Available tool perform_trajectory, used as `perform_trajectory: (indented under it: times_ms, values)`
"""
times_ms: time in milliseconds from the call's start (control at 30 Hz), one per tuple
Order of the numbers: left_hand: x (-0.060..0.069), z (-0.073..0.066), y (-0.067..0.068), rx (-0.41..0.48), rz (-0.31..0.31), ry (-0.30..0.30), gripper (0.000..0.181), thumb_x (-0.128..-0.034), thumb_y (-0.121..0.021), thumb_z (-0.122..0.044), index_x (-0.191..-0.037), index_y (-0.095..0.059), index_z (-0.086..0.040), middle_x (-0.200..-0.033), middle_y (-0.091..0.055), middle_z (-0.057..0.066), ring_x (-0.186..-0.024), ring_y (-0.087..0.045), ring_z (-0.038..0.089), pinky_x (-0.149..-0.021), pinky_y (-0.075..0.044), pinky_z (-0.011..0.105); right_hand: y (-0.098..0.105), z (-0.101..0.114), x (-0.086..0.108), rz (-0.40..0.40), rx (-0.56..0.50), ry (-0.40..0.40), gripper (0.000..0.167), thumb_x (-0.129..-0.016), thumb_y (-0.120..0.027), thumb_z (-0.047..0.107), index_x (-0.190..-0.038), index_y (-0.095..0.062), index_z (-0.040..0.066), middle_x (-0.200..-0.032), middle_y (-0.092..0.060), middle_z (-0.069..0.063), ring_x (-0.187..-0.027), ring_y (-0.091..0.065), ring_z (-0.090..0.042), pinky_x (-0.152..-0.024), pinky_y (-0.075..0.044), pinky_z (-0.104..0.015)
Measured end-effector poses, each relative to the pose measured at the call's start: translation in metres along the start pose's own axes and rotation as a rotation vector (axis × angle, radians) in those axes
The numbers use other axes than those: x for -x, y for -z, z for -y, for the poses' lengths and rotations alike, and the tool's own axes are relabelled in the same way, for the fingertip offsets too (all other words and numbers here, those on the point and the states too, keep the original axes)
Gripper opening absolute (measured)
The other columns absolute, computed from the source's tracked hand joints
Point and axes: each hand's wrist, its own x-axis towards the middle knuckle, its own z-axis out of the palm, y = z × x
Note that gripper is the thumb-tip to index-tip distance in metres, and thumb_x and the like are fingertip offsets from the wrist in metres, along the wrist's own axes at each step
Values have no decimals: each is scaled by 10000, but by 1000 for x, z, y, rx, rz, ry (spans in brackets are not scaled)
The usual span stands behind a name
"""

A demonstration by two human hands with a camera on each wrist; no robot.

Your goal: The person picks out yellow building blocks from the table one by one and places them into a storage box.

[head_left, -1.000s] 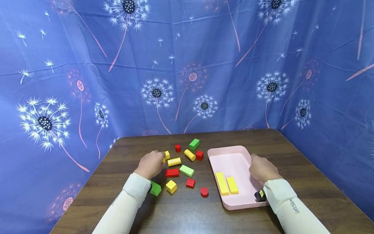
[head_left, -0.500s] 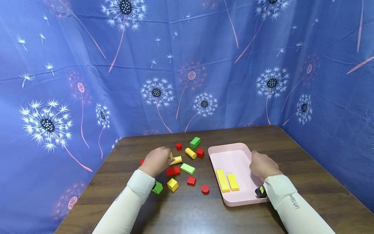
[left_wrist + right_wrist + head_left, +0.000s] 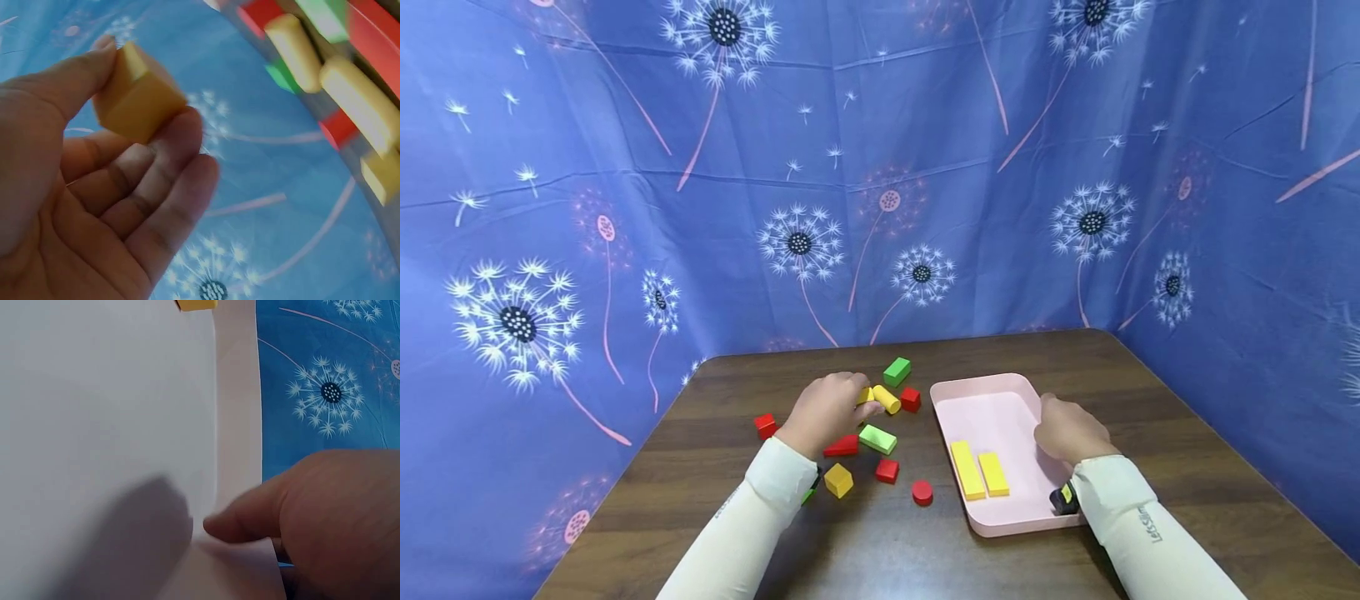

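My left hand (image 3: 831,412) pinches a yellow cube (image 3: 140,97) between thumb and fingertips, raised above the table. In the left wrist view the held cube shows clearly; in the head view the hand covers most of it. Two yellow cylinders (image 3: 356,103) lie among the blocks beyond that hand. On the right, my right hand (image 3: 1071,429) grips the right rim of a pink tray (image 3: 992,383), its thumb (image 3: 244,515) inside the wall. Two yellow rectangular blocks (image 3: 967,471) lie near the tray's left wall.
Loose blocks lie left of the tray: a light green block (image 3: 877,439), a green block (image 3: 897,371), a red disc (image 3: 922,492), a yellow cube on the table (image 3: 838,481) and several red blocks (image 3: 887,471). A blue patterned cloth (image 3: 1000,208) hangs behind the table.
My left hand has lifted the yellow cube and moved right, towards the tray, uncovering a red block at the left. My right hand stays on the tray rim.
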Motion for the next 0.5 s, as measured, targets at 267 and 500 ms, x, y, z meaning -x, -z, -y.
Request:
perform_trajectory:
  times_ms: [267, 500]
  values:
    - [-16, -29, 8, 106, -16, -41, 494, -905, -765, -499, -1147, -644, -86, -685, -528, -51, -548, -464, 79, -525, -410, 247, 2, -1, 0, -1, 3, 2, 668, -937, -624, 239, -1444, -404, -137, -1317, -586, -376, -1079, -641, -512, -838, -508, -692]
    - [-21, -46, 14, 188, -36, -33, 552, -894, -779, -488, -1251, -610, -102, -663, -507, -63, -560, -452, 83, -533, -388, 235, 0, 2, -1, 10, 12, -5, 692, -944, -624, 268, -1450, -392, -142, -1328, -576, -381, -1099, -636, -519, -832, -513, -687]
